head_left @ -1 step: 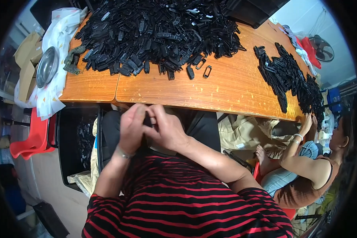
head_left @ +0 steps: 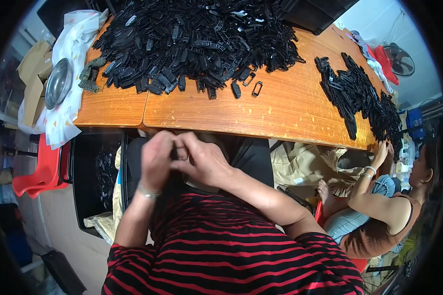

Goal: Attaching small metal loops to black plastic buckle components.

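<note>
My left hand (head_left: 157, 160) and my right hand (head_left: 203, 160) meet just in front of the table's near edge, above my lap. Fingers on both are curled and pinched together, with the left somewhat blurred. Whatever lies between the fingertips is hidden; only something dark shows there. Beyond them on the table is a big heap of small black plastic parts (head_left: 197, 44). Two loose pieces, a black oblong shell (head_left: 236, 89) and a thin black frame (head_left: 257, 89), lie at the heap's near side.
The wooden table (head_left: 206, 115) spans the view. At right, a co-worker (head_left: 379, 211) handles parts beside a smaller black pile (head_left: 349, 93). Below left stands a black bin (head_left: 86, 196) with parts inside, near a red chair (head_left: 39, 172). A metal bowl (head_left: 59, 83) rests on plastic sheeting.
My left hand has shifted slightly left and tilted, its fingertips drawing back a little from the right hand. The right hand has barely moved.
</note>
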### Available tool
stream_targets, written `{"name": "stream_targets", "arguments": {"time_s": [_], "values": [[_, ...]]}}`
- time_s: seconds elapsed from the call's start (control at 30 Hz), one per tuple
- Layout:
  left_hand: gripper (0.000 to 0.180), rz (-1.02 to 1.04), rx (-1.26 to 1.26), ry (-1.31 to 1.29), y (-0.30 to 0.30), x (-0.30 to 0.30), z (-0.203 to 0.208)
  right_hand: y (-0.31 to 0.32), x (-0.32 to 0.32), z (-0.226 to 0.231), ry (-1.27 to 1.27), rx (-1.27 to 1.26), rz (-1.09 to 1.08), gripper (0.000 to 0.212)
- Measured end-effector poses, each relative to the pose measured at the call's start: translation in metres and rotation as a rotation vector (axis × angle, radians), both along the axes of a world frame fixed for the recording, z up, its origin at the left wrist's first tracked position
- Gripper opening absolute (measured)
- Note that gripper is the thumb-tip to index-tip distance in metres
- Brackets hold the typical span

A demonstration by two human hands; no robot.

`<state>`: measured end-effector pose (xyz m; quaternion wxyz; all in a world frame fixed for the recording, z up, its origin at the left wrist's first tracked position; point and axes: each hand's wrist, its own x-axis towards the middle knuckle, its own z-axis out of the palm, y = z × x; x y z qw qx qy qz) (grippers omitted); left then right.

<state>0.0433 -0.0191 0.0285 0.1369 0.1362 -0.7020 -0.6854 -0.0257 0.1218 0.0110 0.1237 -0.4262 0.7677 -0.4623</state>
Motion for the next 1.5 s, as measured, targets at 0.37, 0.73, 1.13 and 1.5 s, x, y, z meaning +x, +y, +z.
{"name": "stream_targets", "arguments": {"time_s": [0.37,0.73,1.13,1.5], "values": [[0.022,0.403,-1.291,-0.079,-0.106,0.031,0.016,0.094,-0.121,0.013,0.458,0.174,-0.535,0.014],[0.026,-0.09,-1.249,0.335,-0.012,-0.148,0.0,0.098,-0.169,0.01,0.691,0.389,-0.249,0.025],[0.022,-0.117,-1.228,0.291,-0.014,-0.154,-0.003,0.096,-0.14,0.009,-0.049,-0.03,-0.437,0.032],[0.019,-0.091,-1.056,0.339,-0.012,-0.142,-0.009,0.106,-0.126,0.025,0.421,0.468,-0.461,0.022]]}}
